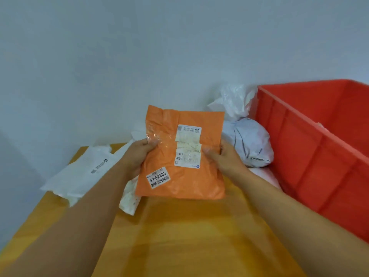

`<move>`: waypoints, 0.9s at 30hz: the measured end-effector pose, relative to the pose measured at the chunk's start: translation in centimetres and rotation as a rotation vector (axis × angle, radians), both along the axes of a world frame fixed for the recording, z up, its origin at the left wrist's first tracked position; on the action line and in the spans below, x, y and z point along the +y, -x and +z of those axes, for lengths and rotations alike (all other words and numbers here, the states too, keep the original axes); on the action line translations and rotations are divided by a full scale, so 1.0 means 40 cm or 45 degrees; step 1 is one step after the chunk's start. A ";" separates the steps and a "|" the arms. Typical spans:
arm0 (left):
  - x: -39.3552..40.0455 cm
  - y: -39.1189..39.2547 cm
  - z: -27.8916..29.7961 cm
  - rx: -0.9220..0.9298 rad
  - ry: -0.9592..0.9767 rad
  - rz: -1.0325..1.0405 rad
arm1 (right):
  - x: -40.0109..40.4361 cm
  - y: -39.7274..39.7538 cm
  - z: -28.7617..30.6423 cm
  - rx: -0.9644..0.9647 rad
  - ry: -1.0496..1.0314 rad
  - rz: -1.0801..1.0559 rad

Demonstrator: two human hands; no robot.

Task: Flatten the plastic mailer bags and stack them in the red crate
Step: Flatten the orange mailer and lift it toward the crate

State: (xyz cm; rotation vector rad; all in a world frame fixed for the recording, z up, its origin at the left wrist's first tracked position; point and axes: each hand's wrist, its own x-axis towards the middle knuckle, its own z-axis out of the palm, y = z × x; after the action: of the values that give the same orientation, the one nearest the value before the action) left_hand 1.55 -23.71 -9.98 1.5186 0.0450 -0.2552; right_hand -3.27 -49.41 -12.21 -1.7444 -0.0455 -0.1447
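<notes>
Frame centre: left hand (139,156) and right hand (221,158) each pinch orange mailer bag (179,172) side edges, above tabletop (179,236); red crate (311,156) right.

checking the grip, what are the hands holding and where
Both hands hold the orange mailer bag: left hand on its left edge, right hand on its right edge.

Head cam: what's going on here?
A person holds a flat orange plastic mailer bag up over the yellow table, left hand gripping its left edge and right hand its right edge. It is not in the red plastic crate on the right yet. A flat white mailer lies on the table's left, and crumpled white and grey bags sit beside the crate.
</notes>
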 end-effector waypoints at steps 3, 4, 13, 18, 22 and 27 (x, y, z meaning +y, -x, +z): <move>-0.017 -0.047 0.027 0.027 -0.015 0.013 | 0.013 -0.041 0.011 0.075 -0.102 -0.124; -0.022 -0.058 0.039 0.048 -0.021 0.013 | 0.017 -0.052 0.019 0.121 -0.115 -0.163; -0.053 -0.048 0.286 0.375 -0.021 -0.221 | -0.015 -0.016 0.240 0.254 -0.029 -0.266; -0.102 -0.039 0.461 0.431 -0.057 -0.338 | -0.074 0.055 0.408 0.240 -0.022 -0.250; -0.176 -0.037 0.573 0.291 -0.180 -0.392 | -0.139 0.096 0.516 0.221 -0.032 -0.379; -0.299 -0.035 0.653 0.178 -0.298 -0.558 | -0.248 0.166 0.611 0.249 -0.100 -0.643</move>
State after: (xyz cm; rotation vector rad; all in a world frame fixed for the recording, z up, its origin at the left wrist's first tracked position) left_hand 2.96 -35.68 16.15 1.7311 -0.1539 -0.7271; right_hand -9.90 -59.33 12.24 -1.6533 0.5391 -0.3380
